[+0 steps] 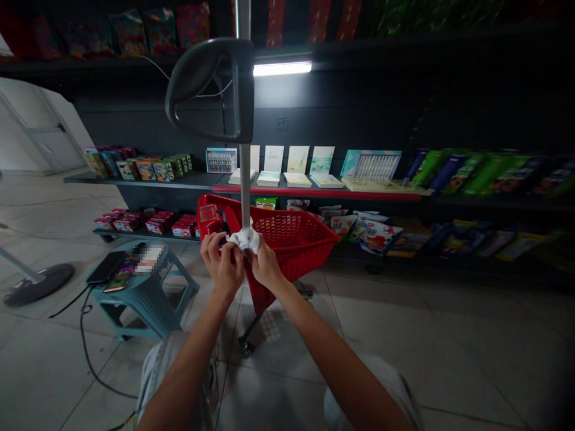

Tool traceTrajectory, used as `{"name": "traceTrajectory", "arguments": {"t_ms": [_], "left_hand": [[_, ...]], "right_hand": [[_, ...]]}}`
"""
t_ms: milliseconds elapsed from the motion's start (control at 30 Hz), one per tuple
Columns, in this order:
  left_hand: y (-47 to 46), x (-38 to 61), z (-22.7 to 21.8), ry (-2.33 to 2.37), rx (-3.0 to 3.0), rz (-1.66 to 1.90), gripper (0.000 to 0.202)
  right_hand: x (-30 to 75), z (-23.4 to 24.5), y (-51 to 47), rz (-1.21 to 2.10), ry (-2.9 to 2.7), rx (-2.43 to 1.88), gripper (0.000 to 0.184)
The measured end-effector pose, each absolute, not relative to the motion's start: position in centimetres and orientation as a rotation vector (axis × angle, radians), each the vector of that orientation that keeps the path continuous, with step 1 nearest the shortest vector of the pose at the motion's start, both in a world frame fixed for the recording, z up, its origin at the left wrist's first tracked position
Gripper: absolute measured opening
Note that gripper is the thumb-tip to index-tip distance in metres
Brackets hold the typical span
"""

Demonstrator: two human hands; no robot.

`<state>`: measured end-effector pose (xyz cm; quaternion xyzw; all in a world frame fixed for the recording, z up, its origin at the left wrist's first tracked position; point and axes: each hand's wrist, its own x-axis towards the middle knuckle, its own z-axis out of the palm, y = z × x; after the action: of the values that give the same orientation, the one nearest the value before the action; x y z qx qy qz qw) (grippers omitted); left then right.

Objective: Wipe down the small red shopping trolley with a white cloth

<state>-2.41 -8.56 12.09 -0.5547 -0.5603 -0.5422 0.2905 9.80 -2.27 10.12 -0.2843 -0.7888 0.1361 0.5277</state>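
Note:
A red shopping trolley basket [291, 239] stands in front of me, with a tall metal pole [245, 179] rising from it to a dark grey handle [209, 84]. My left hand [223, 263] and my right hand [265, 263] are together at the base of the pole. Both have their fingers closed on a crumpled white cloth [245, 238], which is pressed against the pole just above the basket rim. My knees show at the bottom of the view.
A blue plastic stool [148, 293] with a phone and small items stands to the left, cables on the tiled floor beside it. A fan base [38, 284] lies far left. Dark shelves [314, 191] of books, cards and boxes run across behind the trolley.

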Motion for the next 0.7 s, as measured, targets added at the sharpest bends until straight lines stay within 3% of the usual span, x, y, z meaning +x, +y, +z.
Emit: {"name": "traceTrajectory", "arguments": {"t_ms": [233,467,700], "left_hand": [[-8.4,-3.4,11.5,-1.542,-1.578,-1.327,0.009],[-7.5,-6.1,11.0,-1.533,-1.630,-1.299,0.017],[-5.9,-7.7,9.6,-1.549,-1.656,-1.416,0.028]], "right_hand": [[14.0,7.4,-1.0,0.145,-2.022,-0.708,0.039],[23.0,2.2,3.8,0.176,-2.010,-1.088,0.045],[28.6,2.1,6.0,-0.017,-1.942,-1.356,0.048]]}}
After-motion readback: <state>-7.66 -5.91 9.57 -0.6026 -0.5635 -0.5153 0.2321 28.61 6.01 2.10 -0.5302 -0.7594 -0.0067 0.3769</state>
